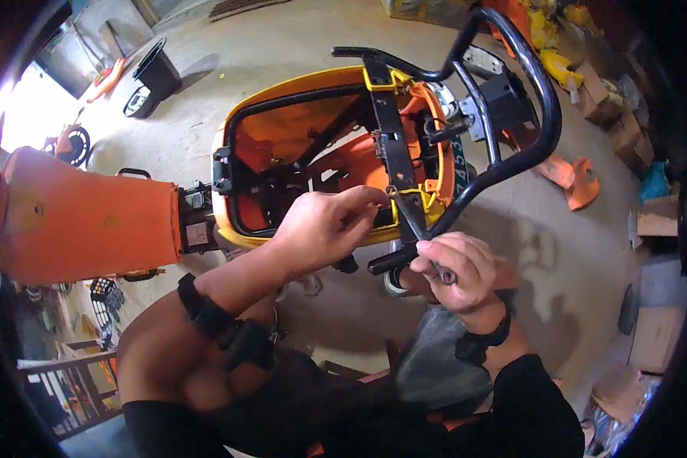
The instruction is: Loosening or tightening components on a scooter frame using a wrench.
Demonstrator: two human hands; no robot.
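My right hand (469, 267) is closed round a grey metal socket wrench (412, 217), whose hollow end shows beneath the fingers. Its shaft slants up and left to the yellow bracket (427, 204) at the near rear corner of a scooter's open body. Beside the wrench's far end, my left hand (320, 225) has thumb and fingertips pinched together; anything between them is too small to make out. A black crossbar (393, 145) spans the opening in the yellow-and-orange body shell (233, 126). The black tubular rear rack (549, 114) curves out to the right.
At the left is the scooter's orange front panel (91, 217). A black bin-like part (156, 72) stands on the floor at far left. Orange plastic pieces (576, 179) lie at the right, near cardboard boxes (599, 95) and yellow wrapped items (561, 67). A metal rack (76, 389) stands lower left.
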